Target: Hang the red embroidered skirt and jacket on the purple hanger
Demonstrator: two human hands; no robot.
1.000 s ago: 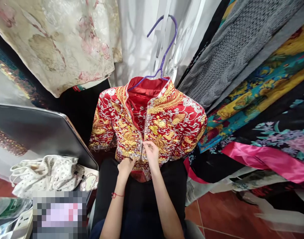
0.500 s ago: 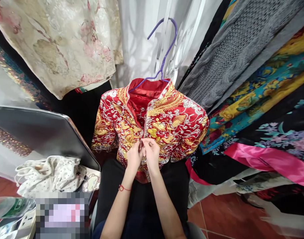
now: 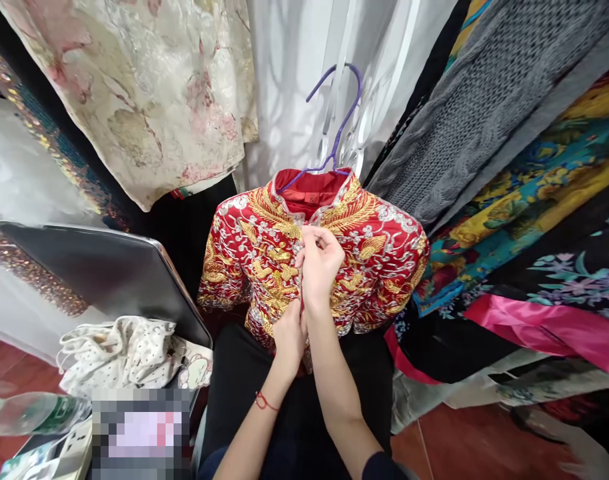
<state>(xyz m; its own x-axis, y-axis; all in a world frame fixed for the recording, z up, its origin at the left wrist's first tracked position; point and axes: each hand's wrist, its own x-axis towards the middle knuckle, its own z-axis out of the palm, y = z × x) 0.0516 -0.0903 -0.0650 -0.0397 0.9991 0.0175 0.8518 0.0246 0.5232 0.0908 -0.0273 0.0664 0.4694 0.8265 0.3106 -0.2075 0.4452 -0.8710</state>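
Note:
A short red jacket (image 3: 369, 233) with gold and silver embroidery and a stand collar hangs on a purple hanger (image 3: 340, 127), its lower part over my lap. Just below the collar, my right hand (image 3: 323, 263) is closed in a pinch on the front zipper; the pull itself is hidden by the fingers. Lower down, my left hand (image 3: 288, 333) grips the jacket's front along the same line, fingers closed. Between my hands the front edges meet. At the neck a small gap shows the red lining and a size label (image 3: 312, 198).
White curtain folds (image 3: 289, 80) hang behind the hanger. Floral cloth (image 3: 149, 100) hangs at upper left; a grey knit (image 3: 474, 113) and patterned garments at right. A dark panel (image 3: 104, 273), polka-dot cloth (image 3: 119, 353), bottle (image 3: 39, 413) and power strip (image 3: 77, 440) are at left.
My right hand has moved up from mid-chest to just below the collar, and the front opening has closed along that path. My left hand stays lower. The view has shifted slightly.

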